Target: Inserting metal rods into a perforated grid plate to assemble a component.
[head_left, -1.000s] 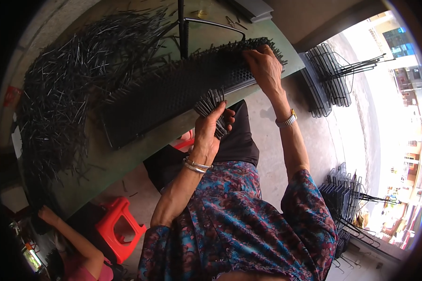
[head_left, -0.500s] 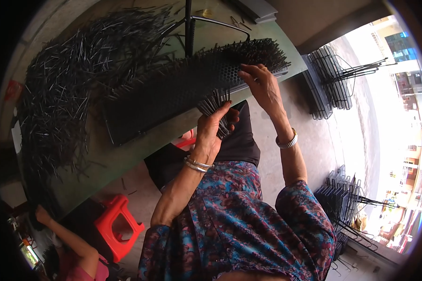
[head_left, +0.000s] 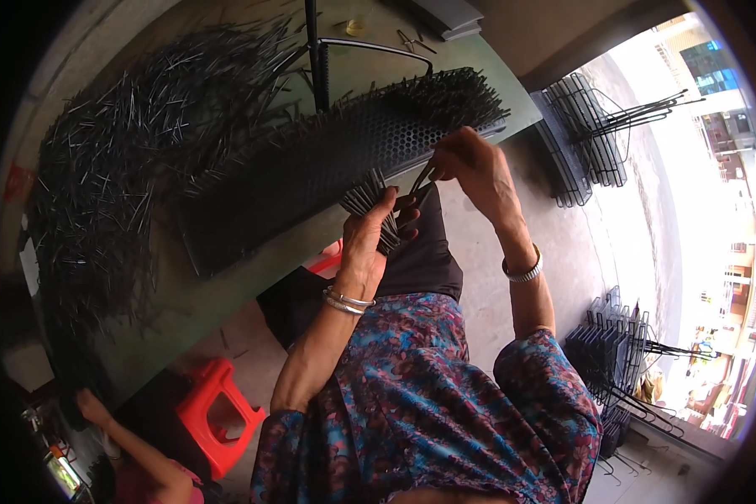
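Note:
My left hand [head_left: 368, 239] is closed around a bundle of thin dark rods [head_left: 363, 195], held just off the near edge of the table. Close to its right, my right hand [head_left: 484, 178] pinches a thin dark strip or rod [head_left: 422, 176]; whether it is one or a few I cannot tell. Beyond both hands lies a long black board with a honeycomb of holes [head_left: 256, 220]. Short dark rods [head_left: 458, 97] stand densely in its far right part and along its far edge. Holes show bare nearest my hands.
A large heap of loose dark rods [head_left: 113, 143] covers the table's left. A black metal stand [head_left: 316, 67] rises behind the board. Wire racks [head_left: 595, 134] stand on the floor at right. A red stool [head_left: 252, 416] and another person's arm [head_left: 139, 445] are at lower left.
My right hand has come back from the board's holes toward the bundle, and a thin rod now shows in its fingers. My left hand still grips the bundle.

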Available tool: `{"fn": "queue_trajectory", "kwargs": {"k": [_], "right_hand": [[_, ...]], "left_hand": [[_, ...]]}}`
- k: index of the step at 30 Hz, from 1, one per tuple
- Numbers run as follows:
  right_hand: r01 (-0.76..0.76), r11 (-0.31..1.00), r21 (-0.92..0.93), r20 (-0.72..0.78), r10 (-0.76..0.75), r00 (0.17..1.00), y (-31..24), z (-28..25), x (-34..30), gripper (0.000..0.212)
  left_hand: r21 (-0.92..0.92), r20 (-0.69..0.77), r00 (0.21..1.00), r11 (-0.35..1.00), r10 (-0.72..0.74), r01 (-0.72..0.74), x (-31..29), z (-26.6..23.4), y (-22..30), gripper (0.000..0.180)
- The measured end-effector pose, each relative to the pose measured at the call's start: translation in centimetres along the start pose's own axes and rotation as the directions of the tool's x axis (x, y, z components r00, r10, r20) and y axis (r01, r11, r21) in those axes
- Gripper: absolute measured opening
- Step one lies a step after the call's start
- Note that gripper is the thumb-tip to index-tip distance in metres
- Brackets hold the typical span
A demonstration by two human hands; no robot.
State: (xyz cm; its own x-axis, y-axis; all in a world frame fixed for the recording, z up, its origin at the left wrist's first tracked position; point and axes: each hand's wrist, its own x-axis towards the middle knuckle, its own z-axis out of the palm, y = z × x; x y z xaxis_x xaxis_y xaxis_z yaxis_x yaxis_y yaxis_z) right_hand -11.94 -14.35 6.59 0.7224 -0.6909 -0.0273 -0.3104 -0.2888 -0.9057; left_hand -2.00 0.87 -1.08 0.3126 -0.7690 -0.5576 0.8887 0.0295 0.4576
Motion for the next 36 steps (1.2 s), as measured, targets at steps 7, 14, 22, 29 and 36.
{"fn": "queue_trajectory", "kwargs": {"k": [7, 14, 22, 29, 36], "right_hand": [[0.201, 0.843, -0.499, -0.444, -0.448, 0.776, 1.5, -1.4, 2.5, 0.011], [0.198, 0.851, -0.486, -0.383, -0.412, 0.827, 4.3, -0.7, 3.7, 0.007], [0.219, 0.730, -0.648, -0.314, -0.518, 0.796, 4.8, -0.6, 4.6, 0.010], [0.146, 0.763, -0.630, -0.322, -0.427, 0.845, 3.8, -0.7, 4.7, 0.013], [0.160, 0.718, -0.677, -0.242, -0.423, 0.873, 3.4, -1.2, 5.0, 0.014]], "left_hand": [[-0.134, 0.024, 0.999, 0.991, -0.026, 0.029, 0.4, 0.0, 0.0, 0.022], [-0.115, -0.019, 1.000, 0.993, -0.003, 0.000, 0.0, 0.4, 0.1, 0.022], [0.020, 0.002, 0.999, 0.999, 0.040, -0.040, 0.1, 0.4, -0.4, 0.021], [0.025, 0.031, 0.998, 0.998, 0.053, -0.053, -0.4, 1.5, 0.0, 0.021], [0.071, 0.037, 0.999, 0.997, 0.005, -0.008, -0.5, 1.3, -0.4, 0.023]]}}
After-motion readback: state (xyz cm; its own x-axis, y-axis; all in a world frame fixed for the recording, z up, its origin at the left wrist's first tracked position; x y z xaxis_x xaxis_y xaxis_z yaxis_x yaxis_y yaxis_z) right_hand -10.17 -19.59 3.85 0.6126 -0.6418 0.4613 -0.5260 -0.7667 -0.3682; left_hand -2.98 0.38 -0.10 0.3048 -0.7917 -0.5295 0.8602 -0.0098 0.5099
